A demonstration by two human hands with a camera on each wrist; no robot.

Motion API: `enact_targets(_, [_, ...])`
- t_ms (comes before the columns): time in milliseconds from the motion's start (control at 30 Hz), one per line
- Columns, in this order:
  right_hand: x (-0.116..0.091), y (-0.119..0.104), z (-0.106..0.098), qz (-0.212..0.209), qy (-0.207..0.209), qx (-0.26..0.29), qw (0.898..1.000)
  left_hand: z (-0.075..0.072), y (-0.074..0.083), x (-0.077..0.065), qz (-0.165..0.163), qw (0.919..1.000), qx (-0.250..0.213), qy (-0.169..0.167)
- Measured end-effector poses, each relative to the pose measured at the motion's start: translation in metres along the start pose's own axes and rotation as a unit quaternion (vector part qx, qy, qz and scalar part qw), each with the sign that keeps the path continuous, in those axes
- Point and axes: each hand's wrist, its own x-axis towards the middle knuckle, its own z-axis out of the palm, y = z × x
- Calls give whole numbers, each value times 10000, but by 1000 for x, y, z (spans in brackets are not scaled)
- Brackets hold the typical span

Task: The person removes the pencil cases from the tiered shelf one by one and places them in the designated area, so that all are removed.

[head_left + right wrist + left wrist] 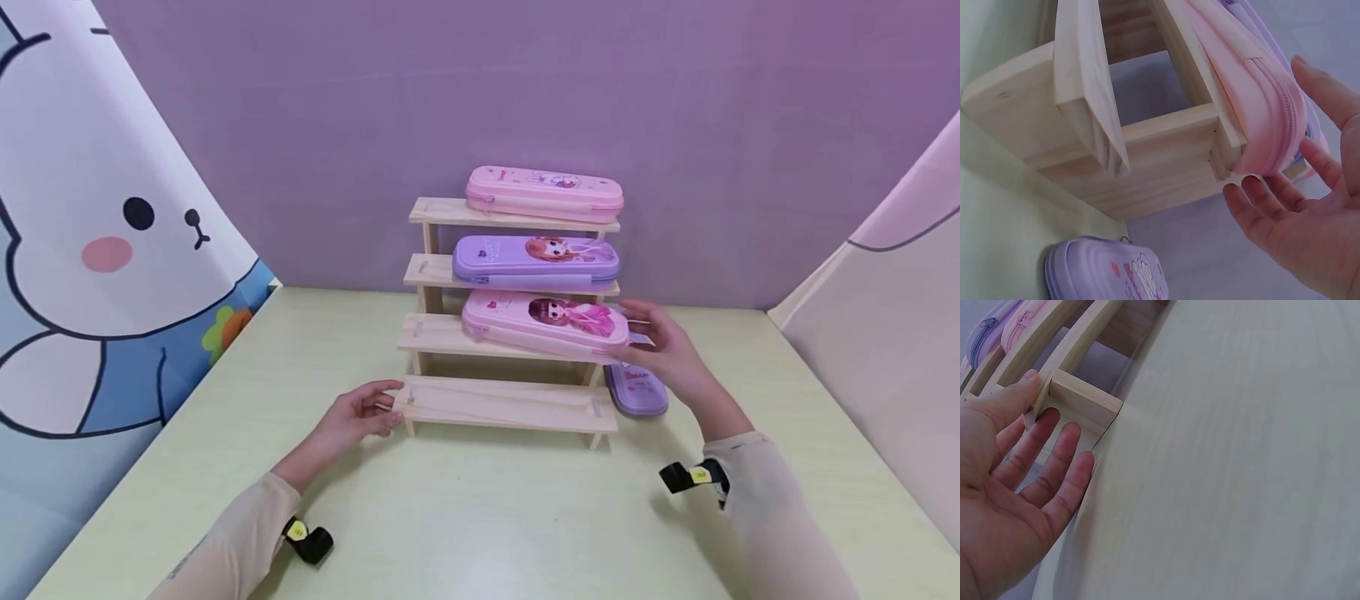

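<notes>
At the left end of the bottom step of a stepped wooden rack (506,405), my left hand (362,412) pinches the board, thumb over it and index finger underneath. The other fingers are spread in the left wrist view. A light pink pencil case (517,317) with a doll picture lies on the step above, its right end slightly past the board. Loosely bent and spread around that end, the fingers of my right hand (667,350) have fingertips right at the zipped side in the right wrist view. A purple pencil case (536,260) and another pink pencil case (547,192) lie on the upper steps.
A darker purple pencil case (1110,269) lies on the pale table (480,517), right beside the rack. Behind stands a plain purple backdrop (337,150). A cartoon-printed cloth (67,250) hangs along the left side, and another pale cloth (892,275) borders the right.
</notes>
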Motion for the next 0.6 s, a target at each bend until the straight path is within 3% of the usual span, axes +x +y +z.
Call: enact_targets(600, [10, 2, 2, 594, -295, -184, 9976, 0, -1, 1, 45, 10000, -18, 14])
